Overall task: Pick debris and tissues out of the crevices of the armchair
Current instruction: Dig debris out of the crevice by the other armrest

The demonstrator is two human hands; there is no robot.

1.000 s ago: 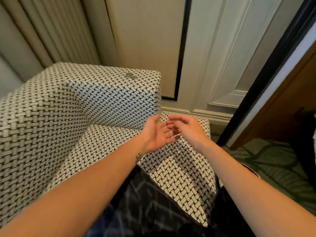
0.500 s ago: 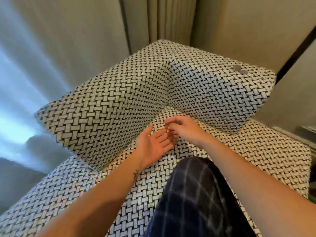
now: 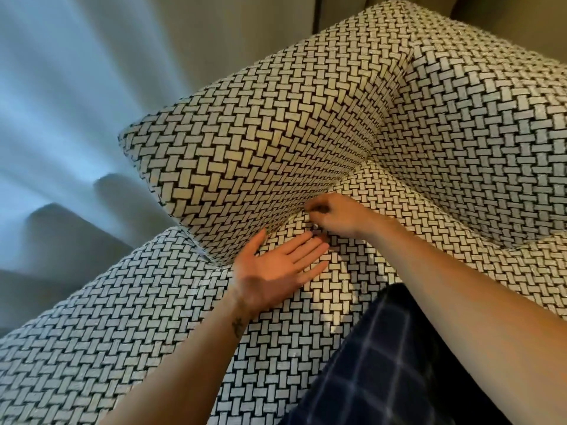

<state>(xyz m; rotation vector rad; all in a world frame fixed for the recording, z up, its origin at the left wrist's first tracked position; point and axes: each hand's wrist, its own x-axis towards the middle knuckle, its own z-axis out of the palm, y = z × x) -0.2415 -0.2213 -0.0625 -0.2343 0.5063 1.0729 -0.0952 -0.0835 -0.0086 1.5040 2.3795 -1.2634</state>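
Note:
The armchair is covered in a black-and-white basket-weave fabric and fills most of the head view. My right hand is at the crevice where the left armrest meets the seat cushion. Its fingers are curled down onto the seam. A tiny pale speck shows just under the fingertips; blur hides whether they pinch it. My left hand hovers palm up just in front of that crevice, fingers straight and spread. I see nothing lying in the palm.
The backrest rises to the right of the armrest. A pale curtain hangs to the left of the chair. My leg in dark checked trousers rests against the front of the seat.
My view swung left from the right armrest to the left one. My right hand left the left palm and went down to the seam. The left hand flattened out.

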